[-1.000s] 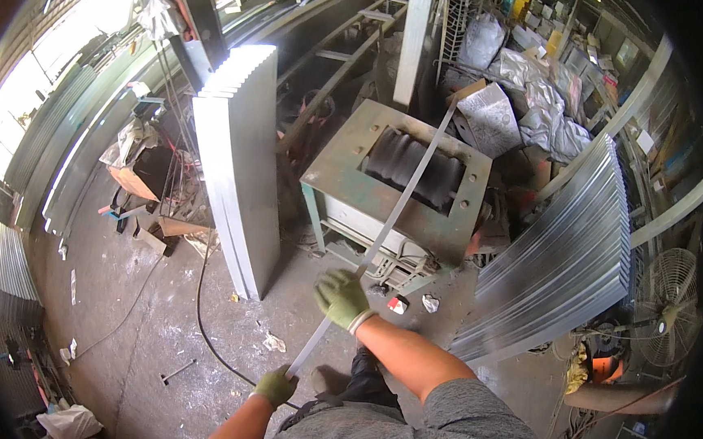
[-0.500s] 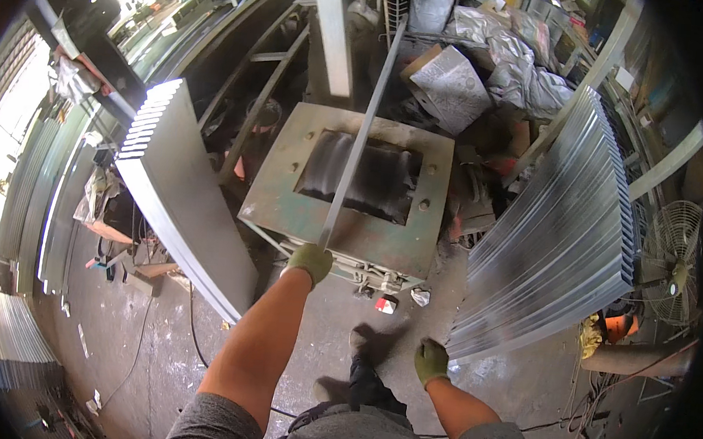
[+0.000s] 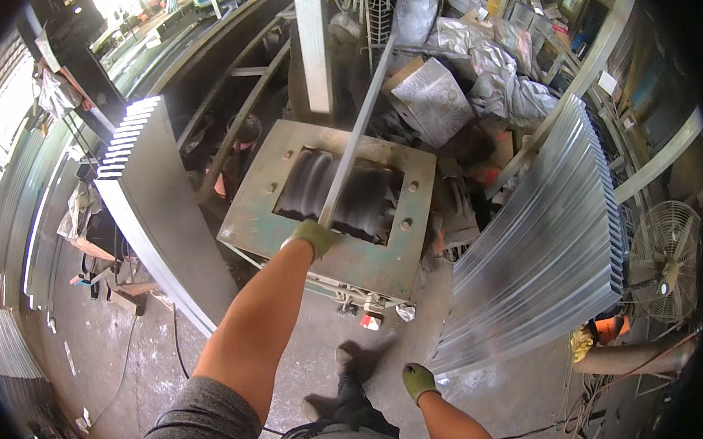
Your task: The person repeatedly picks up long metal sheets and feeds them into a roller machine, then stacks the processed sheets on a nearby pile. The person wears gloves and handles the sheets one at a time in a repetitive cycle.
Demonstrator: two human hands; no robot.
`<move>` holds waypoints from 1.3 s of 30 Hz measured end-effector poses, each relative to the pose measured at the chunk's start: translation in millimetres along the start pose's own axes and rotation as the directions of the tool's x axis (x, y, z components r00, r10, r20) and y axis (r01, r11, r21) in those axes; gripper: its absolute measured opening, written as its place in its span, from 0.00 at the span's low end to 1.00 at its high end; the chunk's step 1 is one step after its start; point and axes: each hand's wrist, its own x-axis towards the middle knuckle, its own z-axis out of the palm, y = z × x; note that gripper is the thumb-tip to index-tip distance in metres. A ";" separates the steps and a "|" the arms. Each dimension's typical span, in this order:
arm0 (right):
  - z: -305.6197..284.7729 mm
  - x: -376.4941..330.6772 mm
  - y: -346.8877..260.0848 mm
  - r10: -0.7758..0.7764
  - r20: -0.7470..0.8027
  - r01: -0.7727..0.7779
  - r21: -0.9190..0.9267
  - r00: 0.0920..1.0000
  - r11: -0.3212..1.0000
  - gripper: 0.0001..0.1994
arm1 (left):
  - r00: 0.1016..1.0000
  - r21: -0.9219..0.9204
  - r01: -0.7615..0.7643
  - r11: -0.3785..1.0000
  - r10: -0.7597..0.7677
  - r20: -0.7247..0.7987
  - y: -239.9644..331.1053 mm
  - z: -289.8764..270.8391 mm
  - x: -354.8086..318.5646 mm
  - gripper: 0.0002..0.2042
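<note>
My left hand (image 3: 313, 237), in a green glove, grips the near end of a long narrow metal strip (image 3: 358, 130). The strip lies across the dark rollers (image 3: 369, 200) of a green roller machine (image 3: 402, 260) and reaches away toward the back. My left arm is stretched out over the machine's front edge. Also gloved, my right hand (image 3: 419, 381) hangs low over the concrete floor, just right of my shoe (image 3: 350, 374). It holds nothing and its fingers are loosely curled.
A tall stack of ribbed metal strips (image 3: 152, 214) stands on edge left of the machine. A second, shinier stack (image 3: 545, 241) leans at the right. A floor fan (image 3: 667, 258) is at far right. Bags, cardboard and steel frames crowd the back.
My right hand let go of the strip and dropped to my side. My left hand moved up the strip to the machine's edge, and the strip now runs farther over the rollers.
</note>
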 end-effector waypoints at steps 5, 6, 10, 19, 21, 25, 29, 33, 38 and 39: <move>1.9 6.4 -73.7 -0.155 0.076 0.146 0.108 0.985 0.983 0.19 | 0.991 -0.289 0.115 0.950 -0.130 -0.036 25.7 88.5 -87.7 0.22; 1.9 3.9 -88.2 -0.227 0.069 0.215 0.156 0.971 0.964 0.19 | 0.985 -0.361 0.133 0.923 -0.164 -0.059 33.3 106.7 -110.9 0.24; 11.2 -10.3 -149.0 -0.458 -0.056 0.460 0.199 0.887 0.866 0.16 | 0.908 -0.789 0.259 0.557 -0.420 0.001 80.2 177.5 -227.8 0.24; 24.3 -39.7 -286.8 -0.787 -0.449 0.853 -0.096 0.423 0.513 0.22 | 0.790 -0.762 0.566 0.314 -0.471 0.393 198.8 337.8 -491.0 0.17; 26.7 -59.5 -301.1 -0.865 -0.347 0.865 -0.219 0.364 0.452 0.22 | 0.813 -0.809 0.521 0.273 -0.447 0.373 216.3 376.0 -543.3 0.16; 47.9 -116.2 -297.7 -0.937 -0.104 0.911 -0.220 0.335 0.350 0.14 | 0.807 -0.791 0.533 0.301 -0.462 0.369 253.7 472.3 -616.2 0.17; 65.1 -174.0 -268.9 -0.960 0.080 0.955 -0.152 0.269 0.255 0.16 | 0.827 -0.835 0.436 0.336 -0.516 0.225 272.6 571.4 -678.1 0.17; 69.1 -188.8 -260.9 -0.986 0.071 0.974 -0.183 0.148 0.133 0.21 | 0.801 -0.867 0.332 0.371 -0.597 0.051 282.1 602.6 -704.1 0.18; 49.4 -119.7 -292.9 -0.944 -0.015 0.930 -0.168 0.330 0.328 0.19 | 0.772 -0.840 0.499 0.211 -0.549 0.321 251.5 508.1 -627.0 0.23; 43.6 -97.9 -304.3 -0.941 -0.069 0.922 -0.190 0.331 0.338 0.19 | 0.786 -0.858 0.458 0.233 -0.558 0.267 241.7 478.3 -603.7 0.24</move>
